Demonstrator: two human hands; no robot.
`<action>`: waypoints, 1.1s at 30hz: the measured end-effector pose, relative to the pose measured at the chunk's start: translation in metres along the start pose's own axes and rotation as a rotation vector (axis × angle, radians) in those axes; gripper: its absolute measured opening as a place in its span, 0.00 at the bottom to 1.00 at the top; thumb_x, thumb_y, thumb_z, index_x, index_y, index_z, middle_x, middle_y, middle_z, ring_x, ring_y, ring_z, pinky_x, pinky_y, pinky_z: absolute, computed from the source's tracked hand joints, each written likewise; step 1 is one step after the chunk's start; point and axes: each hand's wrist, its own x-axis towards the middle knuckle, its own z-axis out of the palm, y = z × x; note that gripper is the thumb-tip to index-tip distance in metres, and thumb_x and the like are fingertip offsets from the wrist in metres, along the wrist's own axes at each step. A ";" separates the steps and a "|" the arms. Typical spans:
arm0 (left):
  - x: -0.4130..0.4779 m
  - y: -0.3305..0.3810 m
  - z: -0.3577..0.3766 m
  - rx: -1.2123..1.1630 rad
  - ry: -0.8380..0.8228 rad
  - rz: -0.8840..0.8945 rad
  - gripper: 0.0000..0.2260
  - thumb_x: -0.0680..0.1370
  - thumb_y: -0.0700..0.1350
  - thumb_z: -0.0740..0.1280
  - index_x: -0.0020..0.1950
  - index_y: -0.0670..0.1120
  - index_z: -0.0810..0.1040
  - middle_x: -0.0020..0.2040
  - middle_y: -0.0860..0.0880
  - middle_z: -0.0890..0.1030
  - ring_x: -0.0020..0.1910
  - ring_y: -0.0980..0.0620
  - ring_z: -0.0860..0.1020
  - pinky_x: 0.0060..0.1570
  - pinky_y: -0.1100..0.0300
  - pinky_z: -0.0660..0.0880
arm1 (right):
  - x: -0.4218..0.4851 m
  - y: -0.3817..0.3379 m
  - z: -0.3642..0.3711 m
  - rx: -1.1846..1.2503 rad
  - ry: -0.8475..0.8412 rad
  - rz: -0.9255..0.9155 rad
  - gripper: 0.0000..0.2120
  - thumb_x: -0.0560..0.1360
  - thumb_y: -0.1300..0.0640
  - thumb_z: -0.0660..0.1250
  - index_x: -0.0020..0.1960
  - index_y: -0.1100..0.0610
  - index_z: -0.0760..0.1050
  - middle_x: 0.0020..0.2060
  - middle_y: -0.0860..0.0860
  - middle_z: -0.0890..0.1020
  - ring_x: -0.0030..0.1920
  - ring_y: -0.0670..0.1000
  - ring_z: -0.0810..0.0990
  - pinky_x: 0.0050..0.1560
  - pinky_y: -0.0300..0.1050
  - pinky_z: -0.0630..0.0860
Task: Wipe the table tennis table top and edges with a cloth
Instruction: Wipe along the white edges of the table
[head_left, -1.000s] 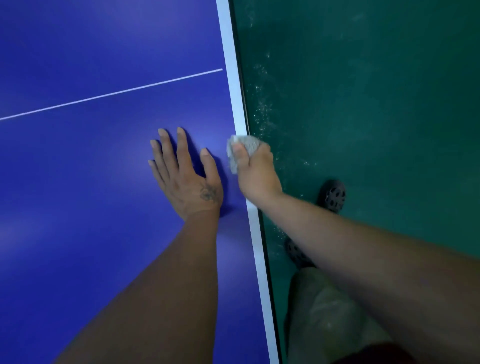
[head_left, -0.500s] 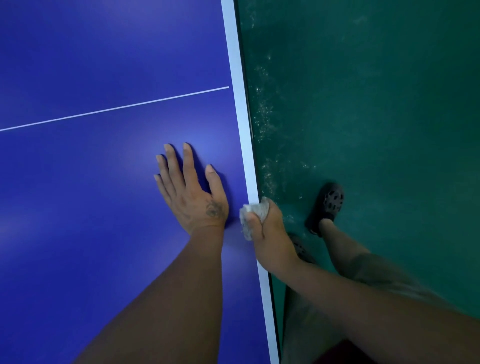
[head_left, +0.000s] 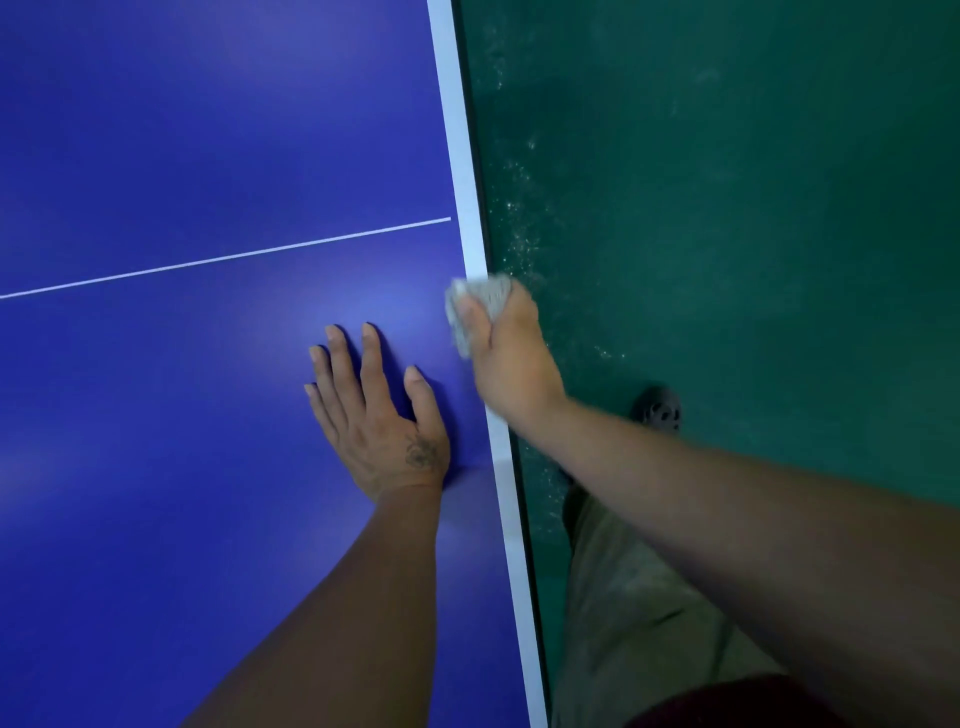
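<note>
The blue table tennis table top (head_left: 182, 156) fills the left of the view, with a white band (head_left: 460, 145) running along its right edge. My right hand (head_left: 511, 358) grips a small grey cloth (head_left: 480, 301) and holds it against that white edge, fingers wrapped over the side of the table. My left hand (head_left: 382, 421) lies flat on the blue top just left of the edge, fingers straight and spread, holding nothing.
A thin white line (head_left: 223, 258) crosses the blue top beyond my hands. The dark green floor (head_left: 727, 208) to the right carries specks of dust near the table. My leg (head_left: 623, 597) and a dark perforated shoe (head_left: 657, 410) stand close to the edge.
My right hand slid the cloth back toward me along the white edge, then forward again away from me. My left hand stayed flat on the top.
</note>
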 end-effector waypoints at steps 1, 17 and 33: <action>0.000 0.000 0.000 -0.001 0.003 -0.001 0.25 0.85 0.48 0.65 0.82 0.45 0.71 0.85 0.44 0.65 0.85 0.41 0.61 0.83 0.37 0.57 | -0.019 0.014 0.002 -0.048 -0.024 0.016 0.26 0.86 0.40 0.59 0.67 0.63 0.75 0.59 0.62 0.80 0.58 0.59 0.79 0.68 0.61 0.75; 0.000 -0.009 0.004 0.013 -0.069 0.018 0.25 0.86 0.50 0.60 0.84 0.47 0.68 0.87 0.47 0.60 0.87 0.43 0.57 0.83 0.36 0.55 | 0.077 -0.062 -0.015 -0.127 -0.039 0.168 0.33 0.86 0.35 0.56 0.77 0.61 0.60 0.74 0.60 0.68 0.72 0.63 0.72 0.70 0.60 0.72; 0.334 0.110 0.036 -0.154 -0.066 0.140 0.21 0.85 0.46 0.64 0.78 0.42 0.74 0.83 0.40 0.65 0.84 0.38 0.61 0.84 0.45 0.55 | 0.050 -0.047 -0.022 -0.010 -0.135 0.231 0.27 0.86 0.43 0.63 0.78 0.55 0.61 0.67 0.57 0.77 0.62 0.55 0.80 0.66 0.53 0.78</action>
